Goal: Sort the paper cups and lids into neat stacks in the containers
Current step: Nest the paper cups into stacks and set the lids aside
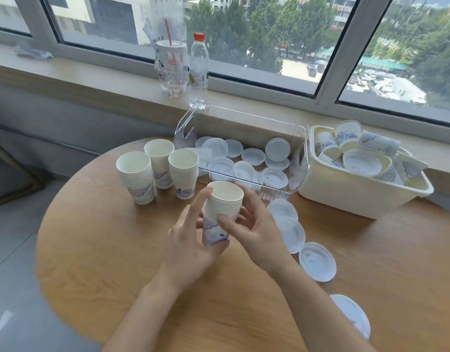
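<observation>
On the round table [117,262], the cream bin [345,191] is sitting right of the clear container [301,158]. In front of that container, both hands, left [188,250] and right [254,232], are gripping a nested cup stack [220,212], apparently lifted.

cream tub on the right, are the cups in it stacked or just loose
Loose. The cups in the cream tub lie tipped at different angles, not nested, with a lid among them.

Lid [352,315] cut by right edge, cream bin [345,189] bottom hidden w/ cups
</observation>
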Action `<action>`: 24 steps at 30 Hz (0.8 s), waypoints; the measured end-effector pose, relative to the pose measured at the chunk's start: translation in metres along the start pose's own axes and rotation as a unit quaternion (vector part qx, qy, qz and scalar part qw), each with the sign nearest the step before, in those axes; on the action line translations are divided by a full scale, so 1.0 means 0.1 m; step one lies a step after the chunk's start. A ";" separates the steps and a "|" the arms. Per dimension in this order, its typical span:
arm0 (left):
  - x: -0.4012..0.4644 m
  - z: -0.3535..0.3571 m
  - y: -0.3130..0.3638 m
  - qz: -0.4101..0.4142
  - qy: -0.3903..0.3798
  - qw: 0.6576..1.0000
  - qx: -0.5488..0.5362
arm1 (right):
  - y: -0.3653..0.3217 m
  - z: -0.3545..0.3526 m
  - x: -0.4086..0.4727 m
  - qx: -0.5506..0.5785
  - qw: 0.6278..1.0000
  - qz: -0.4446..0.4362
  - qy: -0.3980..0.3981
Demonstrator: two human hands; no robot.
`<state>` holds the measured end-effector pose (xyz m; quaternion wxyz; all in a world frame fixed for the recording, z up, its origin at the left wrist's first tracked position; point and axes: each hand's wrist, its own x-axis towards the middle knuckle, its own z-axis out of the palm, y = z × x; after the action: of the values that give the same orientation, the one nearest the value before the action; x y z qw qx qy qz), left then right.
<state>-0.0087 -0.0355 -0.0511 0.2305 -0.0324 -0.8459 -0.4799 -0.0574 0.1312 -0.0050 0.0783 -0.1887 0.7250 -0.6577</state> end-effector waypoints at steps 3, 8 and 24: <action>-0.09 -0.10 -0.18 -0.011 0.029 0.998 0.050 | 0.15 0.23 -0.02 -0.005 1.000 -0.001 0.000; -0.17 -0.24 -0.43 -0.003 0.038 0.999 0.034 | 0.33 0.53 0.02 -0.013 0.999 -0.015 0.029; -0.08 -0.69 -0.89 -0.013 0.086 0.995 0.039 | 0.71 1.09 0.45 -0.127 0.986 -0.061 0.087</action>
<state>-0.0013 -0.1393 -0.0949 0.2969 0.0294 -0.8416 -0.4502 -0.0711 0.0182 -0.0816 -0.0497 -0.1827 0.7937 -0.5781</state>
